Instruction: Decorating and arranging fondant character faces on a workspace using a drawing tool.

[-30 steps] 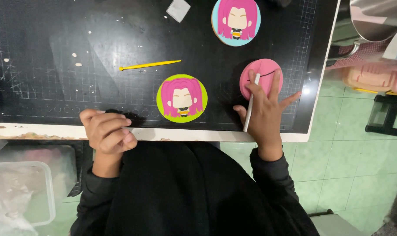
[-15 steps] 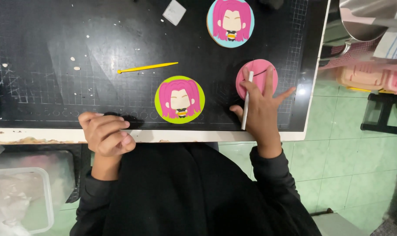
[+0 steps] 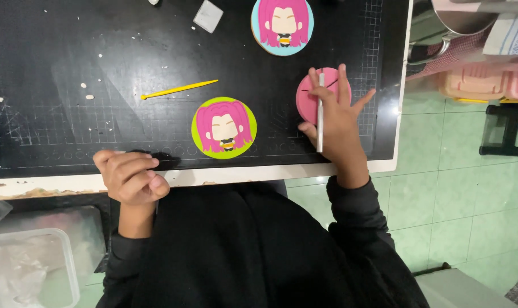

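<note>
My right hand (image 3: pixel 336 117) rests on a plain pink disc (image 3: pixel 305 96) near the right end of the black cutting mat (image 3: pixel 99 68), with a thin white stick tool (image 3: pixel 320 122) held between its fingers. My left hand (image 3: pixel 130 177) is curled into a loose fist at the table's near edge and holds nothing that I can see. A green disc with a pink-haired cartoon figure (image 3: pixel 223 127) lies between the hands. A blue disc with the same kind of figure (image 3: pixel 282 24) sits at the far edge.
A yellow pointed modelling tool (image 3: pixel 179 89) lies on the mat, a small white block (image 3: pixel 208 15) beyond it, with white crumbs scattered about. A clear plastic tub (image 3: pixel 25 274) stands lower left. Pink containers (image 3: pixel 481 82) and a metal pot (image 3: pixel 458 23) sit off to the right above green floor tiles.
The view has shifted slightly. My right hand's fingers have slid further up over the pink disc with the white tool. The left fist stays at the table edge.
</note>
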